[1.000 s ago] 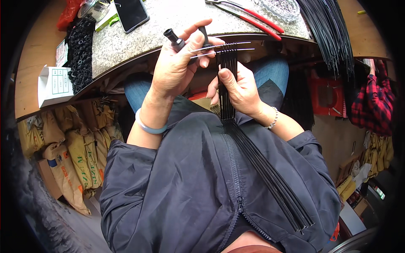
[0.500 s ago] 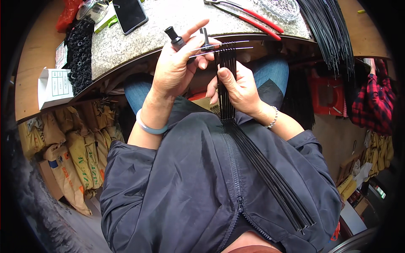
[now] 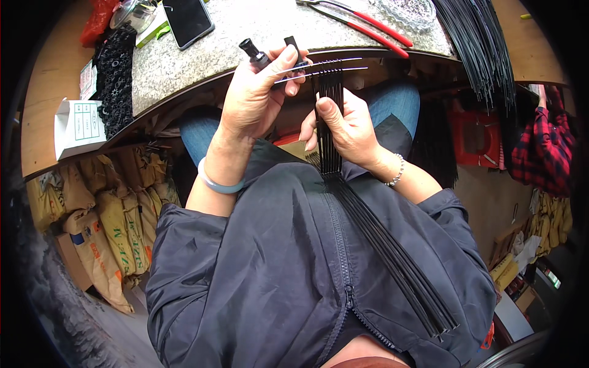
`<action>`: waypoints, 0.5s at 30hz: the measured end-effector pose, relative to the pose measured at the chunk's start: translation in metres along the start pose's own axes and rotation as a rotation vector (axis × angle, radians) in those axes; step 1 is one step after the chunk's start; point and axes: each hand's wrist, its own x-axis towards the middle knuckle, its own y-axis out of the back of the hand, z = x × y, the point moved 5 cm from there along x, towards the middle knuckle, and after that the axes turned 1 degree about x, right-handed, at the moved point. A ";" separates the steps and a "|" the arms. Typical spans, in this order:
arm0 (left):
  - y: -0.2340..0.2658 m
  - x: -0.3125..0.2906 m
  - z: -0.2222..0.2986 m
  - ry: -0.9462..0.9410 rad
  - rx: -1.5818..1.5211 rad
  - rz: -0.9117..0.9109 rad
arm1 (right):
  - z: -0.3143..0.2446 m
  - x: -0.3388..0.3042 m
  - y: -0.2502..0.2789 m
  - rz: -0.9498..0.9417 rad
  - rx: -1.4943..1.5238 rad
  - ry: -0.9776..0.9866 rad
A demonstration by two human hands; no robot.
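Observation:
My left hand (image 3: 250,101) is closed around a ridged black fitting (image 3: 253,52) with a flared top. A second black piece, a narrow stem (image 3: 292,46), stands up by its thumb and fingertips. Two thin metal wires (image 3: 353,59) run from these fingers through the upper ends of a flat row of thin black ribs (image 3: 331,86), like umbrella ribs. My right hand (image 3: 350,126) grips that row lower down, thumb across its front. Below the hand the ribs' long ends (image 3: 392,257) slant over my dark jacket. Fingers partly hide where the wires meet the fitting.
On the speckled bench top (image 3: 184,73) lie a phone (image 3: 187,21), red-handled pliers (image 3: 362,24) and a glass dish (image 3: 411,12). Small black parts (image 3: 116,86) are piled beside a white box (image 3: 80,129). A thick bundle of black rods (image 3: 478,49) overhangs the right edge. Another person's plaid sleeve (image 3: 546,147) shows at right.
My left index finger, stretched upward before, has curled down by the black stem and wires. The stem has shifted slightly left and up. My right hand keeps its hold in place.

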 end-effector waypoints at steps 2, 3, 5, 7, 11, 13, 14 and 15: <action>-0.001 0.000 0.002 -0.008 0.001 -0.003 | 0.000 0.000 0.000 -0.002 -0.004 0.000; -0.002 -0.001 0.002 -0.016 0.002 -0.007 | 0.000 0.000 0.000 -0.004 -0.008 0.000; -0.003 -0.001 0.002 -0.021 0.007 -0.011 | 0.000 -0.001 0.000 -0.005 -0.013 0.001; -0.004 -0.002 0.003 -0.024 0.012 -0.016 | 0.000 -0.001 0.000 -0.006 -0.018 0.002; -0.006 -0.004 0.003 -0.033 0.035 -0.009 | 0.002 -0.001 0.001 -0.003 -0.019 -0.007; -0.005 -0.004 0.003 -0.046 0.047 -0.018 | 0.002 -0.001 0.001 -0.001 -0.020 -0.009; -0.004 -0.003 0.003 -0.039 0.041 -0.029 | 0.002 -0.002 0.001 -0.005 -0.014 -0.010; -0.004 -0.003 0.003 -0.032 0.035 -0.041 | 0.002 -0.002 0.001 -0.008 -0.008 -0.011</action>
